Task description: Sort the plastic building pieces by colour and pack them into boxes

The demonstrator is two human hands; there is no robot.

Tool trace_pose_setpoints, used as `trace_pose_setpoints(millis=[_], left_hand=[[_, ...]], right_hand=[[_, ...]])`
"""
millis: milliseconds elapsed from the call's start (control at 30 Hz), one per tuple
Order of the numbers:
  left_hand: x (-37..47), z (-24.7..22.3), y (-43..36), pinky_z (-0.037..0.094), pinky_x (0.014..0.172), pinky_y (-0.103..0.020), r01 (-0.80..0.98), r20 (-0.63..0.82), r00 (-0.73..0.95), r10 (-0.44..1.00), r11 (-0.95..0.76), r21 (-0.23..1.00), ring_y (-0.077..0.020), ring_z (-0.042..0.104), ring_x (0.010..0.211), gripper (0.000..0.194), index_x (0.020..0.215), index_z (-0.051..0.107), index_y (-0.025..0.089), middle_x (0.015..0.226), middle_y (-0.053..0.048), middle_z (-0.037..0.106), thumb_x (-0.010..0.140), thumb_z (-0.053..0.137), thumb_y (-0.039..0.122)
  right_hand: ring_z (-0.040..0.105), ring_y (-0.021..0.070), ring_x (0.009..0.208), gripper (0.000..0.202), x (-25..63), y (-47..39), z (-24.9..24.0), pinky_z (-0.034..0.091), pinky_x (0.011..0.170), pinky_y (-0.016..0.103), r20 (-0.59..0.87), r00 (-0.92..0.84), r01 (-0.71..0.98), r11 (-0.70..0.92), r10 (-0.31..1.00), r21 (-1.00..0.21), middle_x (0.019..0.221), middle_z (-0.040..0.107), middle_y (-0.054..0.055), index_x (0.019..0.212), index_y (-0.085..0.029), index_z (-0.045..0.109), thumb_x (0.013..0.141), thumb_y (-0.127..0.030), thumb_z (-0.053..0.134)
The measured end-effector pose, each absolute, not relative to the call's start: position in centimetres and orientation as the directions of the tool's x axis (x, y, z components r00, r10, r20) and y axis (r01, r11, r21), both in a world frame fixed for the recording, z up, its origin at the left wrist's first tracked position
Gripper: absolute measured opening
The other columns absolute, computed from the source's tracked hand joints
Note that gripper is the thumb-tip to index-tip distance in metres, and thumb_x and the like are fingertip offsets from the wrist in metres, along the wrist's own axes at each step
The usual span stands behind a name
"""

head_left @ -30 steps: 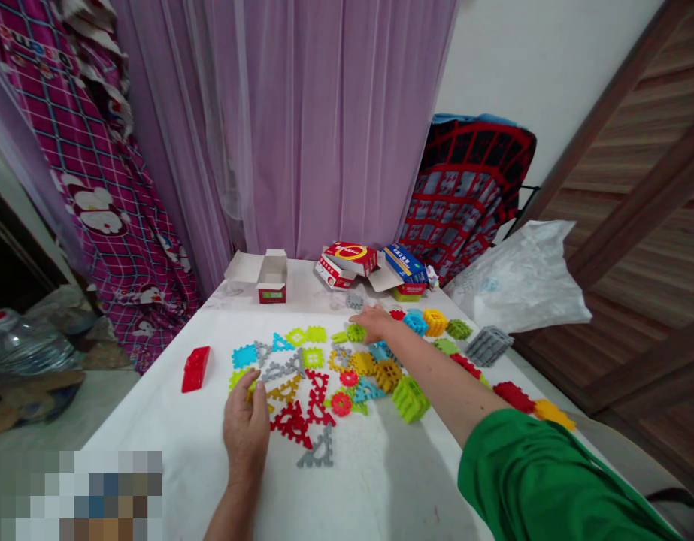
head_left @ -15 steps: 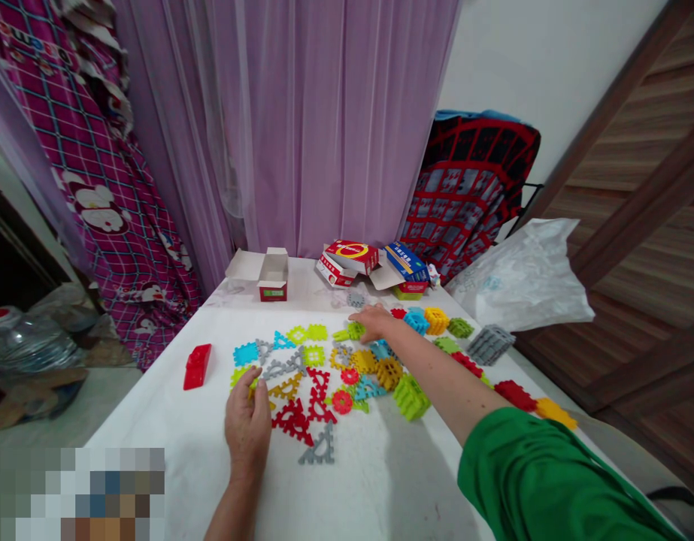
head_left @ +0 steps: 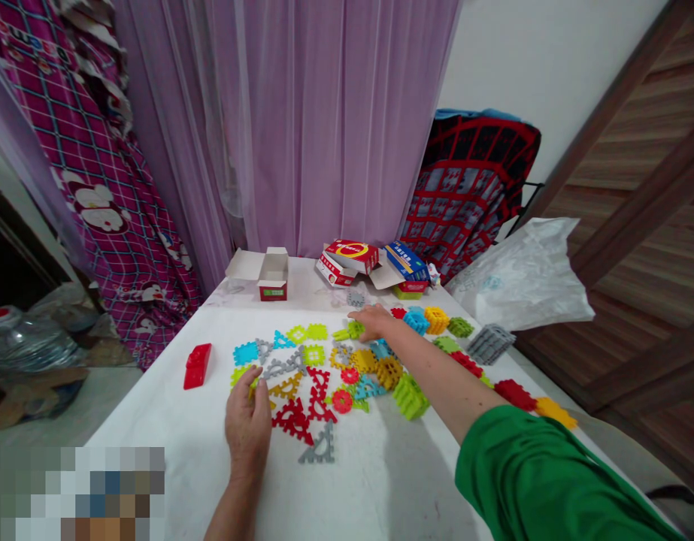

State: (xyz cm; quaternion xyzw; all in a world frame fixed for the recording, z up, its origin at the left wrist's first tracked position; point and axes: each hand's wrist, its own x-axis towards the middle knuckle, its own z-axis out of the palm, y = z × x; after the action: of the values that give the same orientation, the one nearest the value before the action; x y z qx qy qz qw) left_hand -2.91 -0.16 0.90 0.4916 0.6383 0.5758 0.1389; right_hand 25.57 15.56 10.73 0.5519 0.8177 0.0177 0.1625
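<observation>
My right hand [head_left: 374, 323] reaches over the far middle of the table, its fingers around a small lime-green toothed building piece [head_left: 355, 330]; the grip is partly hidden. My left hand [head_left: 248, 413] rests at the near left with its fingers apart, the tips over a yellow-green piece [head_left: 242, 373]. Between the hands lie flat toothed building pieces: a blue square [head_left: 246, 354], red triangles [head_left: 293, 422], a grey triangle [head_left: 322, 445] and red round gears [head_left: 342, 402]. A lime-green stack [head_left: 410, 397] stands below my right forearm.
An open small carton [head_left: 274, 289] and more medicine-type boxes [head_left: 353, 255] stand along the back. A red piece [head_left: 198, 366] lies alone at left. Yellow [head_left: 436, 321] and grey stacks [head_left: 492, 344] line the right side, near a white plastic bag [head_left: 521, 278].
My right hand has shifted very slightly to the right at the lime-green piece. My left hand and the other pieces have stayed where they were.
</observation>
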Motion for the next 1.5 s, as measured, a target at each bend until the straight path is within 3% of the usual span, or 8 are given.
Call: trace_pose_setpoints(millis=[200, 567, 800, 1033, 1500], left_hand=[[-2.9, 1.0, -0.2, 0.044, 0.104, -0.039, 0.459, 0.381, -0.475, 0.793, -0.146, 0.876, -0.0226, 0.061, 0.115, 0.035, 0.109, 0.065, 0.022, 0.117, -0.007, 0.068, 0.086, 0.049, 0.044], [-3.0, 1.2, -0.4, 0.044, 0.104, -0.040, 0.471, 0.378, -0.461, 0.803, -0.140, 0.871, -0.0227, 0.060, 0.116, 0.035, 0.111, 0.064, 0.022, 0.119, -0.008, 0.068, 0.087, 0.048, 0.042], [-2.9, 1.5, -0.4, 0.044, 0.104, -0.040, 0.471, 0.374, -0.466, 0.802, -0.133, 0.872, -0.0234, 0.060, 0.116, 0.036, 0.110, 0.065, 0.021, 0.119, -0.009, 0.068, 0.087, 0.047, 0.043], [-2.8, 1.6, -0.5, 0.044, 0.104, -0.040, 0.465, 0.370, -0.468, 0.803, -0.132, 0.875, -0.0230, 0.060, 0.116, 0.033, 0.110, 0.064, 0.023, 0.120, -0.007, 0.068, 0.087, 0.049, 0.040], [-2.8, 1.5, -0.5, 0.044, 0.104, -0.040, 0.468, 0.376, -0.463, 0.803, -0.138, 0.873, -0.0233, 0.060, 0.116, 0.034, 0.110, 0.065, 0.022, 0.119, -0.008, 0.068, 0.086, 0.049, 0.041]], right_hand=[[0.053, 0.0311, 0.124, 0.077, 26.7, 15.5, 11.4, 0.038, 0.102, 0.043, -0.244, -0.310, 0.912, 0.360, 0.919, 0.197, 0.132, 0.061, 0.013, 0.145, -0.027, 0.045, 0.074, -0.041, 0.072], [0.051, 0.0340, 0.126, 0.074, 25.4, 14.9, 11.1, 0.037, 0.104, 0.047, -0.265, -0.339, 0.905, 0.390, 0.903, 0.170, 0.130, 0.063, 0.016, 0.142, -0.022, 0.049, 0.074, -0.039, 0.073], [0.051, 0.0312, 0.127, 0.074, 25.9, 15.1, 11.0, 0.036, 0.105, 0.044, -0.252, -0.332, 0.911, 0.378, 0.909, 0.163, 0.134, 0.061, 0.012, 0.143, -0.026, 0.047, 0.074, -0.037, 0.070], [0.051, 0.0331, 0.126, 0.078, 27.0, 15.2, 11.3, 0.037, 0.104, 0.045, -0.233, -0.299, 0.925, 0.341, 0.925, 0.168, 0.134, 0.059, 0.016, 0.145, -0.025, 0.045, 0.073, -0.039, 0.071], [0.053, 0.0325, 0.125, 0.071, 26.0, 15.3, 10.3, 0.038, 0.103, 0.044, -0.260, -0.339, 0.904, 0.389, 0.904, 0.175, 0.132, 0.063, 0.012, 0.140, -0.024, 0.050, 0.073, -0.038, 0.070]])
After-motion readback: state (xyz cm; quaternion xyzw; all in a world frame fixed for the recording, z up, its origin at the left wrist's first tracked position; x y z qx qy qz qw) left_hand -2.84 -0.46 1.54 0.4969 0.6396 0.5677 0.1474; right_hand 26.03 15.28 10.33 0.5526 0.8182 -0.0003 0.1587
